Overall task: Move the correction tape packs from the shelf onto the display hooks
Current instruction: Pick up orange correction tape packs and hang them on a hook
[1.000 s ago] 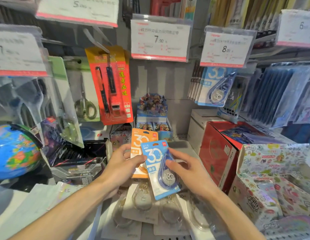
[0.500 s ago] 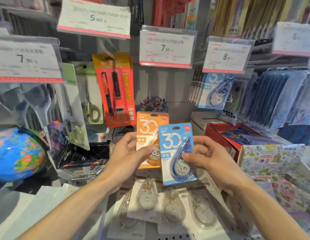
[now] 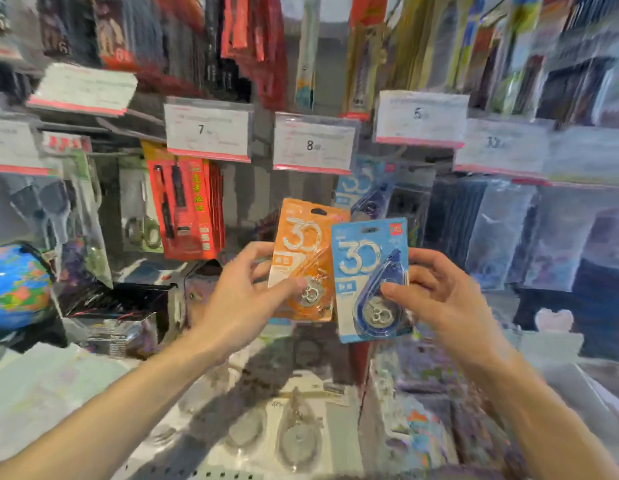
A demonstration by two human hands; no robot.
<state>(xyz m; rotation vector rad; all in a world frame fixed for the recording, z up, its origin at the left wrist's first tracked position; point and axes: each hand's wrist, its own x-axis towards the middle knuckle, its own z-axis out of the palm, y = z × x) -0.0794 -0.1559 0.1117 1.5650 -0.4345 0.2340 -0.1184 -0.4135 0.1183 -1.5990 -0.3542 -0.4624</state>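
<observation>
Your left hand [image 3: 247, 299] pinches an orange carded correction tape pack [image 3: 306, 268]; your right hand [image 3: 439, 299] grips a blue carded one [image 3: 368, 278]. Clear blister packs [image 3: 297, 434] lie blurred on the white shelf [image 3: 339, 455] below.

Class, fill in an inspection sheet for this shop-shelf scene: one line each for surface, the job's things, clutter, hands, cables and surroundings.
Surface: pale shelf, blurred by motion.
Job's things: orange correction tape pack and blue correction tape pack held up side by side, the blue overlapping the orange's edge; clear packs lie flat on the shelf.
Clutter: globe at left, red pen packs hanging.
Hands: left hand pinches the orange pack; right hand pinches the blue pack.
Cables: nothing seen.
Surroundings: price tags on hooks; more blue packs hang behind.
</observation>
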